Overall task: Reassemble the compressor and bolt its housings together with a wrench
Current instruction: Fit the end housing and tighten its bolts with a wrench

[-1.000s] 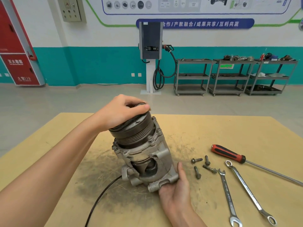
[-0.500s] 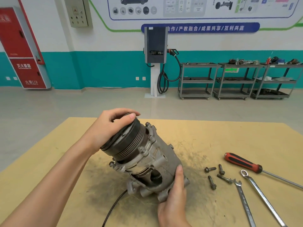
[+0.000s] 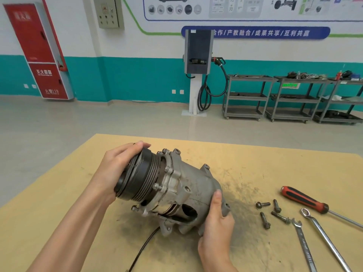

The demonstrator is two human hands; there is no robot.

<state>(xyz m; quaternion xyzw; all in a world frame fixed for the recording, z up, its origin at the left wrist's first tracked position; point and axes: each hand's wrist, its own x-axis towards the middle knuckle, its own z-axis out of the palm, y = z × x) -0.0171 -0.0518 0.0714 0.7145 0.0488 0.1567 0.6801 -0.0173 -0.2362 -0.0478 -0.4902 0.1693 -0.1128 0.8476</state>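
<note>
Two bare hands hold a grey cast-metal compressor (image 3: 176, 191) tilted above the tan workbench (image 3: 255, 163). The left hand (image 3: 115, 169) cups its black ribbed pulley; the right hand (image 3: 218, 222) wraps the rear housing. Seating the halves squarely probably matters before fetching the four loose bolts (image 3: 272, 213), right of the compressor, beside two steel wrenches (image 3: 314, 240).

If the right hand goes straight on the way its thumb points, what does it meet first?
The right hand already touches the compressor; its thumb points up along the housing, so it would probably just slide over it.
</note>
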